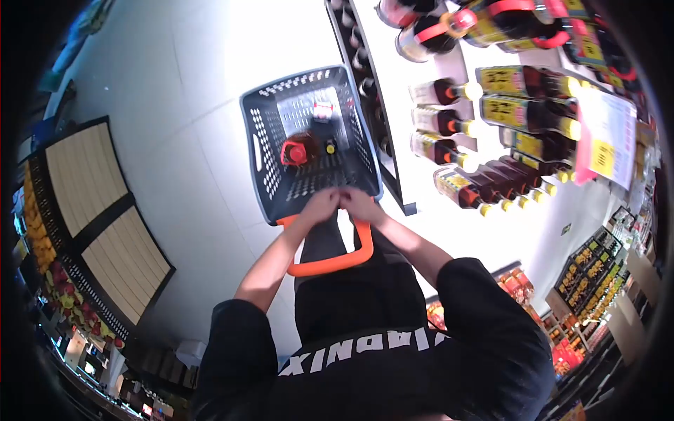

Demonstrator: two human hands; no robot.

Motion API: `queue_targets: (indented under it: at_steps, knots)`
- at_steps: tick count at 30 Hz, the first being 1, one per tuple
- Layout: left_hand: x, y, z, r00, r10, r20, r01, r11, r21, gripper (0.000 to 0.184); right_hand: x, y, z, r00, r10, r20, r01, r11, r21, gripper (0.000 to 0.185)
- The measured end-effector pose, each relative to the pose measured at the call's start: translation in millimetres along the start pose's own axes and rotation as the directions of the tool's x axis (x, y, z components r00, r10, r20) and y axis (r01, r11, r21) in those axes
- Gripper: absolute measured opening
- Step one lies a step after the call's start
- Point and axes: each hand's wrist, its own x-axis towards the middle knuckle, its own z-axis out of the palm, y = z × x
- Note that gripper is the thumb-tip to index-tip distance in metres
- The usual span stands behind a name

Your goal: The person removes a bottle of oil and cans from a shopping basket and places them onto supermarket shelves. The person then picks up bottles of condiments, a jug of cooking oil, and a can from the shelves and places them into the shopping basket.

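1. Fingers of the left hand [321, 206] and right hand [361, 204] curl together at the near rim of the grey perforated plastic basket [265, 186]; their grip is unclear.
2. Orange plastic handle [330, 265] lies nearer the body than the fingers.

Basket [281, 201]: containers [298, 153] held inside; handle [330, 264] fitted at its near end; shelved bottles [512, 112] ranged right of it; panels [88, 175] placed left, with fruit [41, 228] beyond.
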Motion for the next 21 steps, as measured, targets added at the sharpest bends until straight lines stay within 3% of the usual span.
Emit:
queue_targets:
  at_steps: [1, 2, 3, 5, 6, 8, 10, 11, 12, 13, 21]
  knots:
    - [-32.8, 33.4, -9.5, 0.999, 0.031, 0.018, -0.031, 0.999, 0.017, 0.031, -41.3, -52.9, -10.6, 0.997, -0.072, 0.042, 0.076, 0.991, -0.108, 0.034]
    - [-65.9, 66.4, -16.9, 0.998, 0.056, 0.039, -0.058, 0.998, 0.03, 0.031, -71.8, -72.4, -12.8, 0.984, 0.063, 0.165, -0.039, 0.989, -0.142, 0.037]
    - [-95.6, 95.7, -27.6, 0.994, 0.062, 0.087, -0.068, 0.995, 0.071, 0.031, -111.2, -123.3, -24.0, 0.977, -0.004, 0.212, 0.029, 0.993, -0.116, 0.047]
    - [-144.1, 135.4, -38.7, 0.984, 0.127, 0.122, -0.148, 0.974, 0.175, 0.033, -147.2, -144.6, -24.7, 0.914, -0.049, 0.403, 0.192, 0.927, -0.322, 0.048]
    - [-163.5, 147.0, -39.3, 0.975, 0.19, 0.114, -0.213, 0.947, 0.239, 0.032, -156.2, -142.8, -18.3, 0.903, -0.24, 0.357, 0.396, 0.788, -0.472, 0.042]
    - [-181.2, 151.1, -33.1, 0.97, 0.216, 0.115, -0.243, 0.899, 0.364, 0.03, -149.0, -127.1, -1.0, 0.889, -0.308, 0.339, 0.458, 0.602, -0.654, 0.03]
    - [-180.0, 131.5, -16.2, 0.984, 0.146, 0.102, -0.178, 0.853, 0.49, 0.026, -136.1, -130.5, 0.9, 0.913, -0.179, 0.367, 0.399, 0.581, -0.709, 0.024]
    - [-177.5, 125.3, -4.9, 1.0, 0.028, 0.006, -0.025, 0.762, 0.647, 0.022, -128.3, -129.8, 6.6, 0.916, -0.109, 0.386, 0.375, 0.575, -0.727, 0.021]
    - [-176.2, 113.1, -2.5, 0.978, 0.205, -0.022, -0.137, 0.725, 0.675, 0.024, -123.9, -106.6, 6.9, 0.883, -0.294, 0.366, 0.469, 0.548, -0.693, 0.019]
    - [-173.3, 115.8, -7.0, 0.983, 0.186, 0.003, -0.14, 0.729, 0.671, 0.024, -122.6, -99.4, 6.4, 0.879, -0.334, 0.34, 0.476, 0.575, -0.666, 0.021]
    - [-152.4, 113.0, -19.5, 0.961, 0.272, -0.037, -0.176, 0.714, 0.677, 0.02, -97.8, -113.6, -6.7, 0.874, -0.275, 0.401, 0.485, 0.426, -0.764, 0.021]
